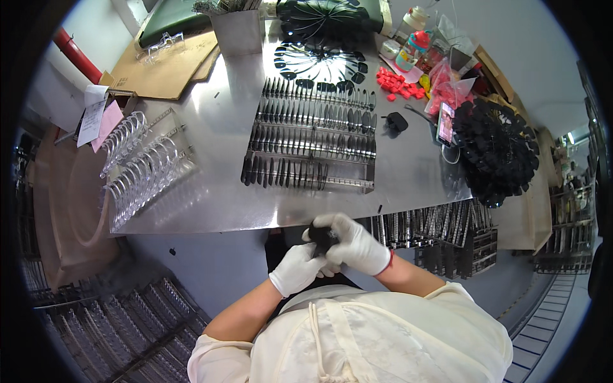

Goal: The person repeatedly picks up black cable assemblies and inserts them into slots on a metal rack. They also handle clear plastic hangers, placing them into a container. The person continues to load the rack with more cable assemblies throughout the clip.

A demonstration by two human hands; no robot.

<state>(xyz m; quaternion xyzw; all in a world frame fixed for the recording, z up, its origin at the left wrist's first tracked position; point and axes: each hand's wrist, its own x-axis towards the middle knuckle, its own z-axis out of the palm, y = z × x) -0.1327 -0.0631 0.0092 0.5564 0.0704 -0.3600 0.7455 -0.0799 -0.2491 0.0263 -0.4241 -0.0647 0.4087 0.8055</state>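
Note:
Both of my hands wear white gloves and meet just in front of the table's near edge. Between them is a small black piece [323, 237], flat and rounded like a dark lens; the fingers cover much of it. My left hand [296, 268] is closed on its lower side. From above and the right, my right hand [359, 247] grips the same piece with bent fingers. Beyond them on the metal table [217, 191] stands a metal rack [351, 183] with rows of upright dark lens-like pieces. Its nearest row has bare slots at the right end.
Clear curved plastic pieces [143, 169] fill a rack at left. Black petal-like clusters [319, 64] lie behind the middle rack; another [501, 150] sits at right. Red pieces [399, 83], a lit phone [445, 123], a bottle [414, 48] and a metal bin [236, 35] stand around.

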